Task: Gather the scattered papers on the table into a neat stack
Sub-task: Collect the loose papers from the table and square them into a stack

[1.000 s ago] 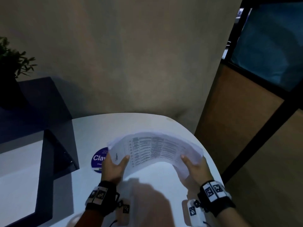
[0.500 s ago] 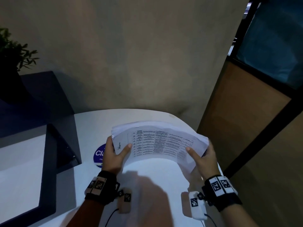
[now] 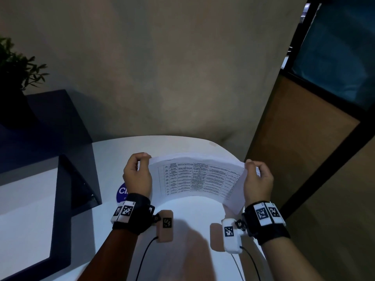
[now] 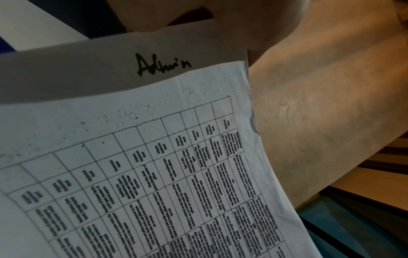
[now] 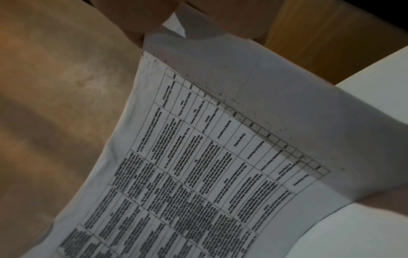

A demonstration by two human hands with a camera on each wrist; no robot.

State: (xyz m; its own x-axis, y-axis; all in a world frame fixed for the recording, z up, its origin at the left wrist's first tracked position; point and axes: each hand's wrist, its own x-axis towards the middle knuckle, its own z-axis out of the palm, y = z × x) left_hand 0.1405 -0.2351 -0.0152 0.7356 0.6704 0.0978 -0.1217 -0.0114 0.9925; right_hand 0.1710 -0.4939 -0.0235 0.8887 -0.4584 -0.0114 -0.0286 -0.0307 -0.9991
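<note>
A sheaf of white papers (image 3: 194, 179) stands on edge above the white table (image 3: 182, 145), bowed into an arch, its front sheet printed with a table of text. My left hand (image 3: 140, 169) grips its left edge, fingers curled over the top corner. My right hand (image 3: 255, 175) grips the right edge the same way. In the left wrist view the printed sheet (image 4: 154, 174) lies over a sheet with "Admin" handwritten on it (image 4: 163, 64), my fingers (image 4: 176, 15) at its top. The right wrist view shows the papers (image 5: 198, 157) pinched by my fingers (image 5: 141, 17).
A dark blue cabinet (image 3: 50, 122) with a potted plant (image 3: 14, 65) stands at the left. A round blue sticker (image 3: 121, 192) sits on the table by my left wrist. A wood panel with a black frame (image 3: 304, 138) rises at the right, close to the table's edge.
Both hands have shifted from the lower sides of the papers to the upper corners, and the sheaf has been raised from a slant to stand upright on edge.
</note>
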